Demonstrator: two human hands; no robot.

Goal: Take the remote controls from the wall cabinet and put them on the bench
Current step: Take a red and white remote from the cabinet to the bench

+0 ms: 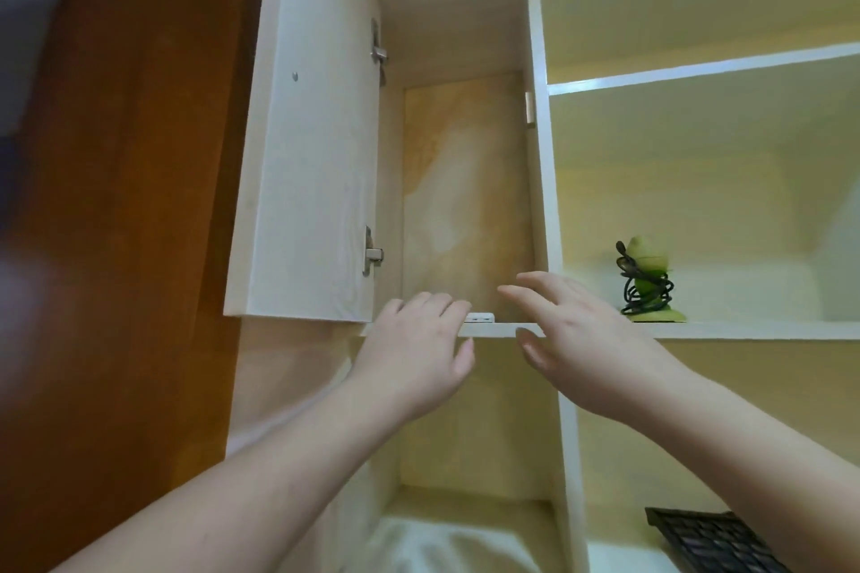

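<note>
Hands up at open wall cabinet (465,181): left hand (419,354) fingers curl over shelf edge (493,329), hiding most of white remote (481,317). Right hand (577,340) spread, empty, just right of it.

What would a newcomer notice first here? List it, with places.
Two bare hands reach up to the cabinet shelf: the left hand covers a small white remote at its edge, the right hand hovers open beside it. The door hangs open left; a cable-wrapped green figurine stands right.
</note>
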